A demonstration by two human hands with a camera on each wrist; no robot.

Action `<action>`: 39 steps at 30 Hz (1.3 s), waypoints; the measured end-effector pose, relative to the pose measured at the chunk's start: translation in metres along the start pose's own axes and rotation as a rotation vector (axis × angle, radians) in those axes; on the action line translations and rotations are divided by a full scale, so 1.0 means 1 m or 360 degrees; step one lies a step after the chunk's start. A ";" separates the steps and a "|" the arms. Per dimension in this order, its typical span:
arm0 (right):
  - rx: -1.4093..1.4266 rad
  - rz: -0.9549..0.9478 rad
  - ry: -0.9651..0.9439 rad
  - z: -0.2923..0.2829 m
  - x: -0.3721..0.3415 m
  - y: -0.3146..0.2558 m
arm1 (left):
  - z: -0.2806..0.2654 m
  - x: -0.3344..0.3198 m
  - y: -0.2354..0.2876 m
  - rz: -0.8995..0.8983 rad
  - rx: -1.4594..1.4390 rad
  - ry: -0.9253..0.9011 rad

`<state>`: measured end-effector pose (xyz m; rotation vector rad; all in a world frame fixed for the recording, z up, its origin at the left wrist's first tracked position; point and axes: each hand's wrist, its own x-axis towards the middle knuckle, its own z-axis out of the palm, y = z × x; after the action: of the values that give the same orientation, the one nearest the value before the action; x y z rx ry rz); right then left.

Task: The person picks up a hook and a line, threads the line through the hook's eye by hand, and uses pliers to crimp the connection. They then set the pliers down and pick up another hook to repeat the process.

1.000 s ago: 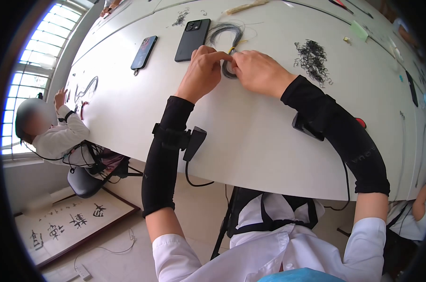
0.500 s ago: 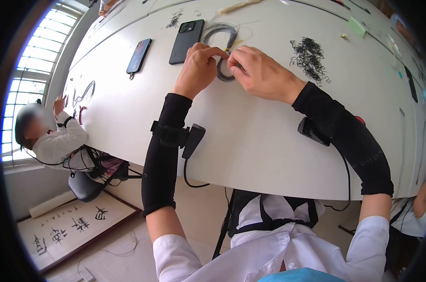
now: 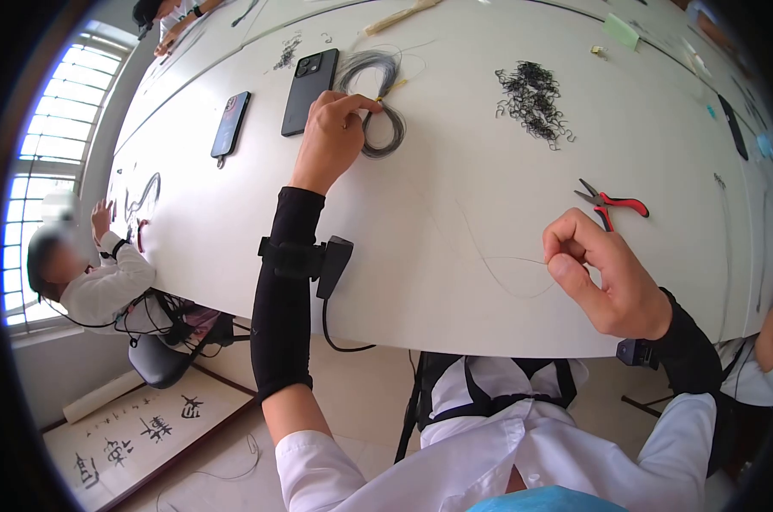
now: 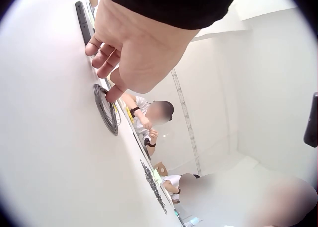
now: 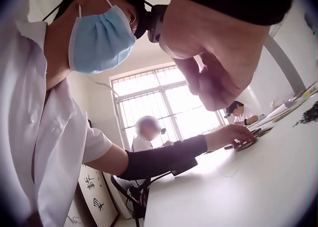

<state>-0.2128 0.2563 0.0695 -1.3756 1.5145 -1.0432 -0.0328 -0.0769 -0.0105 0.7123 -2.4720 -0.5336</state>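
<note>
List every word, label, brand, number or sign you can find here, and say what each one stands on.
"德", probably: one of four large brush-written characters on the framed sheet; I cannot read the other three surely.
Smaller writing on that sheet: too small to read.
Marks on the black phone and blue phone: too small or blurred to read.

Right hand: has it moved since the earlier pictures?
Yes, rightward and downward in the head view. The right hand was left of the pile of black pieces; now it is below and right.
</note>
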 end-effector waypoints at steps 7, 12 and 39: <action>-0.1109 0.0148 0.0463 -0.029 -0.021 0.047 | -0.006 -0.003 0.026 -0.0072 0.0015 -0.0009; -0.1158 0.0213 0.0682 -0.072 -0.012 0.072 | 0.001 -0.018 0.047 0.0207 0.0326 0.0030; -0.0314 0.0223 0.0568 -0.073 0.000 0.054 | 0.044 -0.023 0.212 -0.1290 -0.2242 -0.1121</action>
<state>-0.2991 0.2629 0.0420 -1.2367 1.9914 -1.1162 -0.1206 0.1126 0.0504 0.8678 -1.4078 -2.7353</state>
